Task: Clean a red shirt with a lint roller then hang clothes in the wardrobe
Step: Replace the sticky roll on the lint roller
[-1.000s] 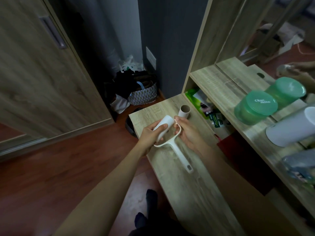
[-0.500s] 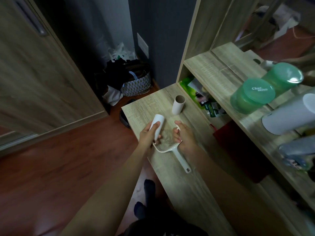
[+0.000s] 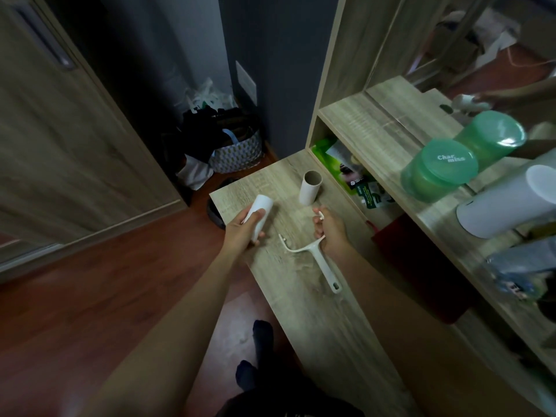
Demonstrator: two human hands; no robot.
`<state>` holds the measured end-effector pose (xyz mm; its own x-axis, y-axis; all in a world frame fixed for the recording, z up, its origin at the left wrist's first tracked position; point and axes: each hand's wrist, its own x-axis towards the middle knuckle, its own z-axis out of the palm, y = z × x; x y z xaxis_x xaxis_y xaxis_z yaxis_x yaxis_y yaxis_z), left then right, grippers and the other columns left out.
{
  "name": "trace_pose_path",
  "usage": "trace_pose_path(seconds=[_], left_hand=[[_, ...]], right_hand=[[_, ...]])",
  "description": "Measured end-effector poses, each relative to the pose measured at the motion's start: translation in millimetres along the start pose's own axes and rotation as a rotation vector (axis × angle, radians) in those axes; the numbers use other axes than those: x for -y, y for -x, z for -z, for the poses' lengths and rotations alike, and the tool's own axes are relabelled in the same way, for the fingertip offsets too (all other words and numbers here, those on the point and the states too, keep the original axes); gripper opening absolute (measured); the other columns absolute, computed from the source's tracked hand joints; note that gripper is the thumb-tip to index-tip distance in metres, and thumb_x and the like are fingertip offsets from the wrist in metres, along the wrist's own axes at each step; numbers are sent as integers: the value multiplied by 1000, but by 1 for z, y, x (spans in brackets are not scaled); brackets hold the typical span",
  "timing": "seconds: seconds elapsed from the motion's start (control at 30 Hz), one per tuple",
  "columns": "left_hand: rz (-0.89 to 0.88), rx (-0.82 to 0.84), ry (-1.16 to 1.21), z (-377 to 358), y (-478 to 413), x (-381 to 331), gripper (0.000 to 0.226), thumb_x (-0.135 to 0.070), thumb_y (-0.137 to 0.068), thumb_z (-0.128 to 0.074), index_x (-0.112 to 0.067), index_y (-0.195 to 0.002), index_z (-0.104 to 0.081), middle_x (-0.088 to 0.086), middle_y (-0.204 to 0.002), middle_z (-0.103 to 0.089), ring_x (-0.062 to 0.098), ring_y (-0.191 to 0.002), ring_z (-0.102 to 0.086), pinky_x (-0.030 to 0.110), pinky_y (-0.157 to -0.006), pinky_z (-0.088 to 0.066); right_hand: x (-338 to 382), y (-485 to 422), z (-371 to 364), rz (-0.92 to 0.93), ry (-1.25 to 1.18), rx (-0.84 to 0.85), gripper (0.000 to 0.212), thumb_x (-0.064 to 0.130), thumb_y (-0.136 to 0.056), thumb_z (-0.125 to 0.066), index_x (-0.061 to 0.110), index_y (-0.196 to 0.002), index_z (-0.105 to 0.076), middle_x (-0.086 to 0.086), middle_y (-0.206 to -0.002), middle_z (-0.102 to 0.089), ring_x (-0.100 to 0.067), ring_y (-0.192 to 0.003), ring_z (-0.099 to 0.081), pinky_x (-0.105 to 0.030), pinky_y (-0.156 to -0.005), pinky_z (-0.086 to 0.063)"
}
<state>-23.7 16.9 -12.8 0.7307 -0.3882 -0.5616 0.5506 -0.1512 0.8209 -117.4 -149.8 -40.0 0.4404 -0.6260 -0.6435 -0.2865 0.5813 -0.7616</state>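
My left hand (image 3: pixel 242 231) grips a white lint roll (image 3: pixel 260 213) above the left edge of the wooden desk (image 3: pixel 316 326). To its right, my right hand (image 3: pixel 329 228) holds the fork end of the white roller handle (image 3: pixel 322 263), whose grip points toward me over the desk. The roll is off the handle, a short gap apart. An empty cardboard core (image 3: pixel 310 188) stands upright on the desk beyond both hands. A dark red cloth (image 3: pixel 421 272) lies in the shelf space under the upper board at right; I cannot tell whether it is the shirt.
The wardrobe door (image 3: pixel 60 145) stands at left. Bags and a patterned basket (image 3: pixel 236 152) sit on the floor in the corner. On the upper shelf (image 3: pixel 376 130) stand two green tubs (image 3: pixel 442 168) and a white container (image 3: pixel 508 200). A mirror rises behind.
The roll has come off the handle: my left hand drew it away to the left while my right hand kept the handle, which now lies lower over the desk.
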Motion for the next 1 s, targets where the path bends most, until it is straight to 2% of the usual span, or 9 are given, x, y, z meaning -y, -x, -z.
trace_pose_path(seconds=[0.1, 0.17, 0.23, 0.4, 0.5, 0.6, 0.73, 0.83, 1.0], left_hand=[[24, 23, 5, 3, 3, -3, 35, -22, -91, -64, -21, -126, -59, 4, -88, -66, 9, -51, -62, 17, -38, -45], [54, 40, 48, 4, 4, -5, 28, -18, -92, -61, -26, -118, -58, 6, -87, -65, 14, -59, -60, 18, -39, -46], [73, 51, 73, 5, 4, -5, 26, -17, -92, -60, -26, -116, -57, 8, -86, -66, 16, -61, -60, 19, -39, -46], [24, 79, -18, 10, 1, -3, 30, -19, -92, -60, -22, -122, -55, 8, -96, -65, 11, -60, -65, 20, -42, -47], [33, 44, -76, 13, -3, -1, 46, -26, -89, -66, -10, -128, -47, 12, -108, -65, 11, -66, -67, 21, -47, -49], [-4, 55, -101, 16, -3, -4, 50, -28, -87, -70, -7, -125, -45, 16, -109, -65, 10, -66, -68, 19, -48, -50], [-71, 94, -96, 19, -4, -11, 41, -30, -86, -71, -8, -116, -52, 12, -92, -70, 15, -68, -67, 21, -50, -47], [-122, 104, -111, 22, -7, -17, 31, -32, -86, -71, -13, -108, -62, 5, -86, -68, 14, -64, -63, 24, -53, -42], [-139, 72, -69, 29, -15, -29, 38, -37, -80, -71, -13, -108, -65, 4, -87, -62, 10, -53, -54, 23, -52, -43]], right_hand=[[1, 2, 6, 114, 180, 4, 27, 15, -96, -42, 4, -108, -64, -1, -75, -55, -8, -54, -44, -15, -43, -33], [0, 5, 12, 179, 248, 14, 29, 15, -96, -44, 3, -115, -63, -4, -92, -62, -10, -75, -55, -16, -59, -44], [0, 10, 17, 236, 310, 31, 30, 17, -96, -45, 5, -117, -63, -1, -104, -62, -10, -94, -57, -22, -78, -45], [2, 15, 23, 312, 385, 54, 30, 20, -97, -44, 11, -117, -65, 2, -101, -64, -18, -104, -59, -34, -93, -46], [3, 21, 21, 365, 433, -21, 32, 19, -98, -43, 10, -121, -63, -1, -106, -64, -19, -105, -59, -32, -88, -46], [9, 35, 14, 490, 467, -53, 29, 17, -98, -43, 13, -117, -65, 2, -107, -63, -13, -99, -57, -26, -81, -42], [15, 49, -5, 505, 415, 128, 25, 19, -98, -47, 14, -115, -65, 0, -107, -66, -9, -95, -59, -22, -81, -46], [18, 52, -19, 484, 405, 296, 28, 19, -98, -49, 14, -124, -59, -8, -115, -65, -14, -94, -64, -28, -86, -51], [18, 56, -31, 483, 361, 431, 34, 15, -95, -55, 13, -129, -53, -4, -111, -65, -19, -91, -69, -28, -76, -58]])
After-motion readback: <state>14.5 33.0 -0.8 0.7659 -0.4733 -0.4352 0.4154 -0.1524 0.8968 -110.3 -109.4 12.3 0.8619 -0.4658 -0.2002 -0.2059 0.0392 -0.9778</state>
